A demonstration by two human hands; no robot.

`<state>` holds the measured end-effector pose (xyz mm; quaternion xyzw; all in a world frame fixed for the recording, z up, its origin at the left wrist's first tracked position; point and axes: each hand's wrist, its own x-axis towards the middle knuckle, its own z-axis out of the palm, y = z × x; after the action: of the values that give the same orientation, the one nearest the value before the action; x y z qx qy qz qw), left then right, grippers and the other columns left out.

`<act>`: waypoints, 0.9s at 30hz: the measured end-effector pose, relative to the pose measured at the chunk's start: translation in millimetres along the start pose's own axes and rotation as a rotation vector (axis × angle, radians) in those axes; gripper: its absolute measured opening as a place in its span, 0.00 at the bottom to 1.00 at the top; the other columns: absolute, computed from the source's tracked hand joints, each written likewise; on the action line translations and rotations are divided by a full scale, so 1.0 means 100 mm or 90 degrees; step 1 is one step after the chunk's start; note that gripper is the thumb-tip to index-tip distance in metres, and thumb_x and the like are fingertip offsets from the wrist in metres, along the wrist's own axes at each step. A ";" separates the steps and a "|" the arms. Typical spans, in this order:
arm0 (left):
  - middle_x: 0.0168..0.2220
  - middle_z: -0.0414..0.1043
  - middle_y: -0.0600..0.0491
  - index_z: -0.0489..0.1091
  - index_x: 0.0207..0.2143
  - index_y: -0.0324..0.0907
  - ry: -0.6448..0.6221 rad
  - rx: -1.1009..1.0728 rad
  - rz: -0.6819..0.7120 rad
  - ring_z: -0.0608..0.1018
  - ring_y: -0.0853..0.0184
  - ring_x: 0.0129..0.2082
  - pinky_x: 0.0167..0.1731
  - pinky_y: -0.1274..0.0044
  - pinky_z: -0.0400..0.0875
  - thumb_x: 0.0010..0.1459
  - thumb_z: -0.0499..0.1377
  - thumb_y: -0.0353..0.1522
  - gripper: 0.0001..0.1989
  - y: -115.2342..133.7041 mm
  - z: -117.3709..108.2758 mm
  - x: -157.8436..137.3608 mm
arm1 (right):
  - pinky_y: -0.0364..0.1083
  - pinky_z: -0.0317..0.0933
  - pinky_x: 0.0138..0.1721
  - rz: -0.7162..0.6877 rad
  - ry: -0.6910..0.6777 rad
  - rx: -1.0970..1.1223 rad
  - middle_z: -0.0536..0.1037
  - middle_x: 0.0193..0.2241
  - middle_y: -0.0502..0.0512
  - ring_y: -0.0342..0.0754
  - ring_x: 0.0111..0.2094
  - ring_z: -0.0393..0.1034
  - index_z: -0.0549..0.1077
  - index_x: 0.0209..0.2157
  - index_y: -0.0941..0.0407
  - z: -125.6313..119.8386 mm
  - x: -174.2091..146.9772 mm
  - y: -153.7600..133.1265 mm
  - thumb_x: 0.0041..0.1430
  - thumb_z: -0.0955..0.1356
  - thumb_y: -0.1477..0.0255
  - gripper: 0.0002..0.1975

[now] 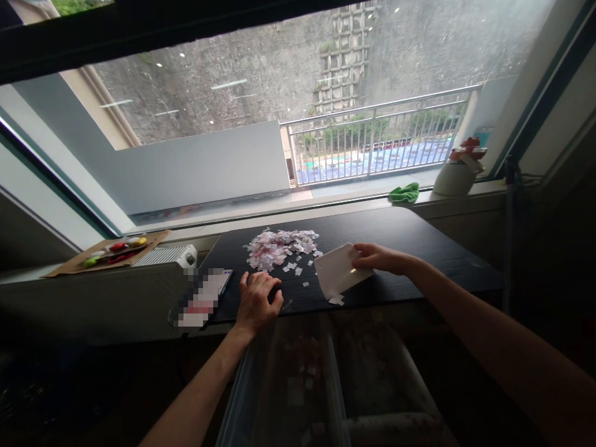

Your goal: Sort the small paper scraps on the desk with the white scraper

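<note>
Head: wht board (336, 272) in R hand (378, 257), nr paper scraps (275, 248)

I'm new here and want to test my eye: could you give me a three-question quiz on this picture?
1. Which hand holds the white flat piece?
2. True or false: the green cloth lies on the windowsill.
3. Fill in the colour: the pile of paper pieces lies on a ____ table.

Key:
1. The right hand.
2. True.
3. Black.
</note>
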<state>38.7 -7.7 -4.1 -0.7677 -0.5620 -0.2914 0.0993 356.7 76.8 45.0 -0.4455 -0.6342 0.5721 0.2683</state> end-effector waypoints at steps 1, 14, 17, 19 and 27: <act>0.37 0.74 0.51 0.70 0.36 0.45 0.001 0.001 0.003 0.72 0.56 0.48 0.59 0.54 0.48 0.54 0.53 0.32 0.08 -0.01 0.00 0.00 | 0.42 0.66 0.33 0.004 -0.005 -0.010 0.80 0.32 0.53 0.47 0.34 0.73 0.73 0.36 0.58 -0.07 -0.04 0.01 0.41 0.75 0.75 0.16; 0.38 0.74 0.50 0.71 0.36 0.45 -0.002 0.007 0.000 0.71 0.57 0.48 0.59 0.55 0.48 0.54 0.53 0.32 0.09 0.01 -0.01 0.00 | 0.43 0.67 0.35 0.041 0.067 0.013 0.80 0.33 0.52 0.46 0.33 0.74 0.74 0.35 0.57 -0.26 -0.24 0.09 0.41 0.74 0.75 0.15; 0.38 0.74 0.50 0.71 0.36 0.45 -0.001 0.010 0.002 0.71 0.56 0.48 0.59 0.54 0.48 0.54 0.54 0.32 0.08 0.00 -0.01 0.00 | 0.44 0.68 0.36 0.030 0.054 0.018 0.81 0.33 0.52 0.47 0.34 0.74 0.74 0.35 0.57 -0.25 -0.28 0.10 0.41 0.74 0.74 0.15; 0.38 0.74 0.50 0.71 0.36 0.45 0.003 0.011 0.002 0.72 0.56 0.47 0.59 0.54 0.49 0.54 0.54 0.32 0.08 0.01 -0.01 0.00 | 0.45 0.68 0.37 0.024 0.040 0.019 0.81 0.33 0.53 0.48 0.34 0.74 0.74 0.35 0.57 -0.26 -0.31 0.11 0.41 0.74 0.73 0.15; 0.38 0.74 0.50 0.71 0.36 0.45 -0.004 0.013 -0.001 0.72 0.56 0.48 0.59 0.54 0.49 0.54 0.53 0.32 0.08 0.01 -0.01 0.01 | 0.45 0.68 0.36 0.005 0.091 0.024 0.80 0.33 0.53 0.48 0.34 0.74 0.74 0.36 0.56 -0.29 -0.31 0.08 0.43 0.74 0.74 0.15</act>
<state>39.5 -8.0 -2.3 -0.7671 -0.5660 -0.2832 0.1048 397.5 62.8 48.4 -0.4827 -0.6009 0.5517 0.3186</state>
